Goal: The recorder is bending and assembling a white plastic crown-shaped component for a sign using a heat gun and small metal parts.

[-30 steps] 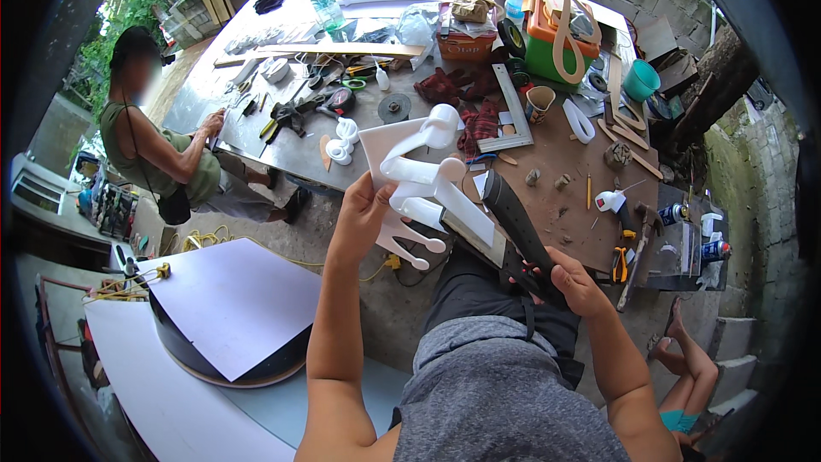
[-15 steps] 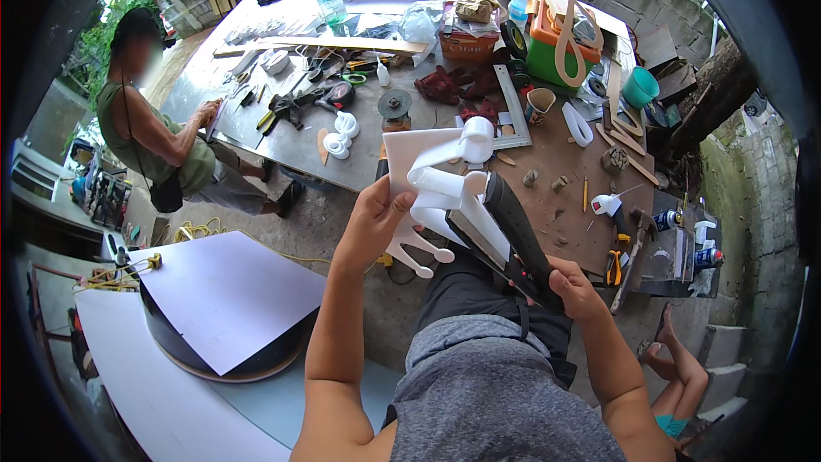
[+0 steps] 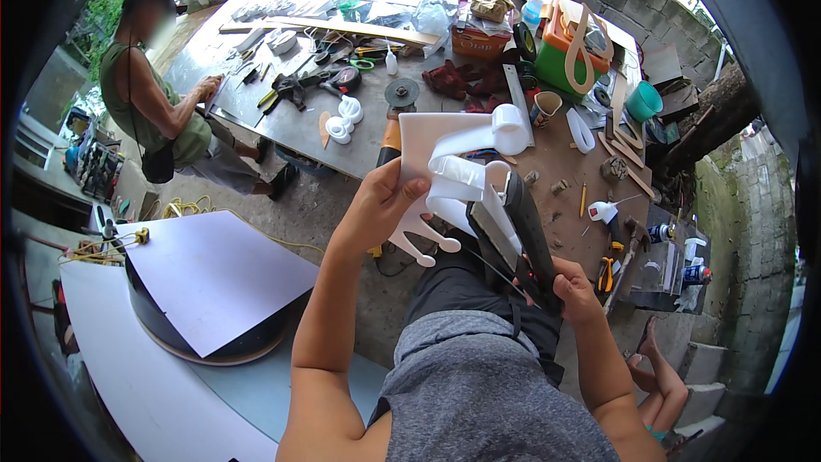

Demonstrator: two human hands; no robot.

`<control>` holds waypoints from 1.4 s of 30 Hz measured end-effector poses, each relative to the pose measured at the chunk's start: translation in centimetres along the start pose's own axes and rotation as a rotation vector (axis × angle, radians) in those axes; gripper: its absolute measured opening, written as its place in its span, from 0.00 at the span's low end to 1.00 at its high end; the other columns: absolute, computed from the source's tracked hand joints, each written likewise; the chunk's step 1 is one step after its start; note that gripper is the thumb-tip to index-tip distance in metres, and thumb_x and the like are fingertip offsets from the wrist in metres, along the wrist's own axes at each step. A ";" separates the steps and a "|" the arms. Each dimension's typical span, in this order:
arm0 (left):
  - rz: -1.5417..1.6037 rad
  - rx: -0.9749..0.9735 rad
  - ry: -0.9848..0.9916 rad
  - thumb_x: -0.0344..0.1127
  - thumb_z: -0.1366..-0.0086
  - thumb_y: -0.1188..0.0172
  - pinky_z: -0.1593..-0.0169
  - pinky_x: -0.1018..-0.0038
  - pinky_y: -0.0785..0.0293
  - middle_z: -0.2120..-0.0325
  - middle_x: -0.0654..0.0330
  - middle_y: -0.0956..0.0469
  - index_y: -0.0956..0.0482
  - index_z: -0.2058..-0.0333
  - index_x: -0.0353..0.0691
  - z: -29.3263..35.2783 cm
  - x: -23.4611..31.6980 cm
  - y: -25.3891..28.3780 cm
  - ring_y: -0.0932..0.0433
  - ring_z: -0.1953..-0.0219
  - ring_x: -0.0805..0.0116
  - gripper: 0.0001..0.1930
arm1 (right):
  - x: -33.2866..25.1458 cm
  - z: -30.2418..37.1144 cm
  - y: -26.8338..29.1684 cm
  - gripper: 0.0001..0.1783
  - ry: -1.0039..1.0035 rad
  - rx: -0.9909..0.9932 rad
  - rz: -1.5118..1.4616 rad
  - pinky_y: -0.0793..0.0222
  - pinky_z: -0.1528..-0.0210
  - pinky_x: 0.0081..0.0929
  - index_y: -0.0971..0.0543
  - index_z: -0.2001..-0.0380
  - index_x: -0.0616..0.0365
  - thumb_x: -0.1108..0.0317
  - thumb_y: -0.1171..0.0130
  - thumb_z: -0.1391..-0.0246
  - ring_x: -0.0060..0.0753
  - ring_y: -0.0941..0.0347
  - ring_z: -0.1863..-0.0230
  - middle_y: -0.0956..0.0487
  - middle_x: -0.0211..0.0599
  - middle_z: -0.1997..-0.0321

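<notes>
In my left hand, closed by thumb and fingers, is a flat white cut-out piece with crown-like prongs below. A white strip stands on it, bent and curled into a roll at its far end. My right hand grips the handles of a black hair straightener with long flat plates. Its arms lie at the near bend of the strip, partly spread, with white strip material between or beside them; exactly how the plates touch it is hard to tell.
An angle grinder lies just beyond my left hand on the cluttered workbench. White rolled strips, a hammer and orange pliers lie about. A person stands at left; another's leg shows at lower right. A white sheet covers a round black form.
The view has shifted slightly, so the hands and held pieces sit a bit further right in the picture. Both grips stay the same.
</notes>
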State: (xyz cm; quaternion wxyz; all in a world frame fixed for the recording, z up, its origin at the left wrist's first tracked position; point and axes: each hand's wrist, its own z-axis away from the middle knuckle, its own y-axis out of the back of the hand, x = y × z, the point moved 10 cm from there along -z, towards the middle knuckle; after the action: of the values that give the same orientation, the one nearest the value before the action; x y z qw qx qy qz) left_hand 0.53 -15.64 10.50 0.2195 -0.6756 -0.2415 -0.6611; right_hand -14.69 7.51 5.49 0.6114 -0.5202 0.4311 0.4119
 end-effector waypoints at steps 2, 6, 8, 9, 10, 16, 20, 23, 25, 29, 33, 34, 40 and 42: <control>-0.014 0.019 -0.078 0.40 0.25 0.43 0.63 0.78 0.22 0.67 0.62 0.19 0.24 0.52 0.31 0.2 0.4 0.2 0.21 0.67 0.78 0.15 | 0.4 0.1 0.4 0.46 0.005 -0.006 0.012 0.26 0.62 0.26 0.25 0.43 0.69 0.32 0.41 0.42 0.28 0.22 0.64 0.19 0.47 0.55; -0.045 0.014 -0.087 0.39 0.26 0.42 0.62 0.78 0.23 0.67 0.63 0.19 0.23 0.53 0.30 0.6 0.7 0.3 0.23 0.67 0.80 0.15 | -0.3 0.0 0.1 0.43 0.021 0.000 0.038 0.26 0.61 0.25 0.21 0.50 0.69 0.32 0.40 0.43 0.27 0.22 0.64 0.18 0.44 0.56; -0.076 0.020 -0.102 0.36 0.26 0.41 0.60 0.77 0.25 0.67 0.64 0.19 0.22 0.53 0.30 0.7 0.5 0.5 0.25 0.65 0.81 0.13 | -0.6 0.1 -0.1 0.42 0.028 -0.012 0.050 0.27 0.59 0.25 0.21 0.50 0.70 0.34 0.40 0.42 0.25 0.23 0.63 0.19 0.41 0.57; -0.077 0.022 -0.105 0.36 0.26 0.41 0.60 0.77 0.25 0.67 0.64 0.19 0.22 0.53 0.30 0.6 0.2 0.5 0.25 0.65 0.81 0.13 | -0.7 0.1 -0.2 0.41 0.035 -0.022 0.064 0.29 0.58 0.24 0.22 0.50 0.71 0.35 0.40 0.40 0.23 0.24 0.62 0.20 0.38 0.57; -0.076 0.022 -0.125 0.35 0.27 0.41 0.59 0.77 0.25 0.67 0.64 0.19 0.22 0.53 0.30 0.6 0.1 0.6 0.25 0.64 0.81 0.12 | -0.7 0.2 -0.1 0.41 0.038 -0.024 0.066 0.29 0.58 0.24 0.22 0.50 0.71 0.35 0.40 0.40 0.23 0.24 0.62 0.20 0.38 0.57; -0.060 0.017 -0.146 0.31 0.27 0.42 0.57 0.77 0.26 0.66 0.64 0.18 0.21 0.54 0.29 1.0 0.2 0.2 0.25 0.63 0.80 0.10 | -0.5 0.8 0.3 0.38 0.018 -0.018 0.055 0.29 0.55 0.23 0.23 0.46 0.71 0.42 0.33 0.42 0.21 0.25 0.61 0.21 0.33 0.58; -0.044 0.038 -0.151 0.30 0.28 0.42 0.58 0.77 0.26 0.66 0.63 0.18 0.22 0.54 0.29 1.1 0.2 0.0 0.25 0.63 0.80 0.10 | -0.7 0.9 0.2 0.37 0.039 -0.045 0.070 0.29 0.54 0.22 0.23 0.46 0.70 0.44 0.33 0.41 0.22 0.25 0.59 0.22 0.34 0.56; -0.034 0.047 -0.156 0.30 0.28 0.42 0.58 0.78 0.26 0.67 0.63 0.18 0.22 0.54 0.29 1.2 -0.3 0.1 0.25 0.63 0.81 0.10 | -1.0 0.7 0.4 0.35 0.062 -0.056 0.104 0.29 0.54 0.23 0.22 0.47 0.69 0.45 0.33 0.42 0.22 0.25 0.58 0.22 0.34 0.55; -0.049 0.045 -0.156 0.30 0.27 0.42 0.58 0.78 0.26 0.67 0.63 0.18 0.22 0.54 0.29 1.2 -0.4 0.0 0.25 0.64 0.81 0.10 | -1.1 0.6 0.4 0.35 0.076 -0.064 0.115 0.29 0.54 0.23 0.22 0.47 0.69 0.46 0.32 0.42 0.23 0.25 0.58 0.22 0.35 0.55; -0.058 0.034 -0.163 0.30 0.27 0.42 0.59 0.79 0.26 0.67 0.63 0.18 0.22 0.54 0.29 1.1 0.1 -0.4 0.26 0.64 0.81 0.09 | -0.3 0.8 1.0 0.34 0.034 -0.012 0.052 0.29 0.53 0.23 0.21 0.47 0.69 0.48 0.30 0.43 0.24 0.25 0.57 0.22 0.35 0.55; -0.052 0.044 -0.148 0.30 0.27 0.43 0.59 0.79 0.26 0.67 0.64 0.18 0.22 0.54 0.28 1.2 0.0 -0.3 0.26 0.64 0.81 0.10 | 0.3 1.0 1.5 0.34 0.032 0.026 0.042 0.28 0.53 0.23 0.21 0.45 0.67 0.50 0.29 0.44 0.24 0.25 0.56 0.22 0.35 0.54; -0.049 0.043 -0.154 0.30 0.27 0.43 0.59 0.79 0.26 0.67 0.64 0.18 0.22 0.54 0.28 1.2 -0.1 -0.3 0.26 0.64 0.81 0.10 | 0.8 1.2 1.8 0.34 0.032 0.029 0.041 0.28 0.53 0.23 0.21 0.45 0.67 0.50 0.29 0.44 0.24 0.25 0.56 0.22 0.35 0.54; -0.012 0.034 -0.132 0.25 0.27 0.46 0.58 0.79 0.26 0.66 0.64 0.17 0.22 0.55 0.29 1.4 -0.1 -0.4 0.24 0.62 0.80 0.07 | -0.4 1.3 0.8 0.35 0.022 0.010 0.007 0.27 0.53 0.24 0.23 0.43 0.66 0.51 0.28 0.44 0.24 0.24 0.57 0.22 0.35 0.54; -0.008 0.039 -0.141 0.23 0.28 0.47 0.57 0.79 0.26 0.65 0.64 0.17 0.22 0.55 0.29 1.4 0.0 -0.4 0.24 0.61 0.80 0.08 | -0.6 1.3 0.5 0.34 0.029 -0.018 0.023 0.27 0.53 0.24 0.23 0.43 0.66 0.52 0.28 0.44 0.25 0.24 0.57 0.22 0.36 0.54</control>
State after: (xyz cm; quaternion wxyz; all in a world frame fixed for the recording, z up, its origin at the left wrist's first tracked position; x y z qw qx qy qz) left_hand 1.44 -14.46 10.49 0.2123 -0.7150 -0.2721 -0.6080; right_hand -15.20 8.86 6.00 0.5956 -0.5264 0.4423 0.4153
